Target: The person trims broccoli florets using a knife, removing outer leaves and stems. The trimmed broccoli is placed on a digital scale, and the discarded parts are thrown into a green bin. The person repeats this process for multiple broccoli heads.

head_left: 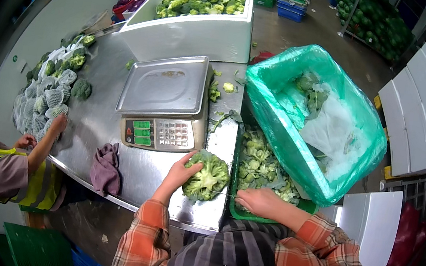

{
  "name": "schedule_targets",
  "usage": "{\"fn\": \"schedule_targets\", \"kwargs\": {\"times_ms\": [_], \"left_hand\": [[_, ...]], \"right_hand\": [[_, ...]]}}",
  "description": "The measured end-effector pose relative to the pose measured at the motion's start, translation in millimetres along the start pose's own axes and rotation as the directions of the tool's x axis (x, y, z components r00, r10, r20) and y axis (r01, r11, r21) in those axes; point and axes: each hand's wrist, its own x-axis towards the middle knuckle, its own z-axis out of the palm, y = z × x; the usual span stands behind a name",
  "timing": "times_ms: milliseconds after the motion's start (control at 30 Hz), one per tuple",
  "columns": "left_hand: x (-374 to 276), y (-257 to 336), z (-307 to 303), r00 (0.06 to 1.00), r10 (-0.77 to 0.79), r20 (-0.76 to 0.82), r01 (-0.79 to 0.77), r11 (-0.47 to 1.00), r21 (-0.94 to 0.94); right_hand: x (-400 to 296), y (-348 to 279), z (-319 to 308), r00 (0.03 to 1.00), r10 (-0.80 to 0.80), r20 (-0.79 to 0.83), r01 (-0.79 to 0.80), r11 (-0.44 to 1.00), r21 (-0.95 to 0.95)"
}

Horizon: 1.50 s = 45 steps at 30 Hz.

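Note:
A large broccoli head (208, 175) rests stem side up near the front right corner of the steel table (90, 127). My left hand (183, 173) grips its left side, thumb across the underside. In my right hand (256, 201) is a knife (222, 193), its thin blade reaching left to the broccoli's cut stem. That hand is over the front of a green crate (235, 177) packed with broccoli trimmings (260, 160). Right behind the broccoli stands a digital weighing scale (161, 131) with a bare steel pan (166, 84).
A white foam box (194, 37) of broccoli stands behind the scale. Over the crate tilts a green-lined box (258, 94) holding ice and broccoli. At left, a co-worker's hand (58, 124) touches net-wrapped broccoli (43, 95). A purple cloth (107, 169) lies at the table's front edge.

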Motion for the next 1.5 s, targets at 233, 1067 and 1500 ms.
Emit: {"fn": "schedule_targets", "kwargs": {"times_ms": [233,1067,1500], "left_hand": [[11,6,4,0.997,0.007,0.073,-0.022,0.978,0.206],[-63,-39,-10,0.981,0.085,-0.173,-0.120,0.972,-0.202],[-69,-44,-4,0.962,0.159,-0.223,-0.197,0.967,-0.159]], "right_hand": [[14,8,-10,0.998,-0.053,0.025,0.055,0.995,-0.088],[13,-15,9,0.956,0.236,0.173,-0.283,0.897,0.339],[39,-16,28,0.967,0.236,0.091,-0.237,0.972,-0.007]]}}
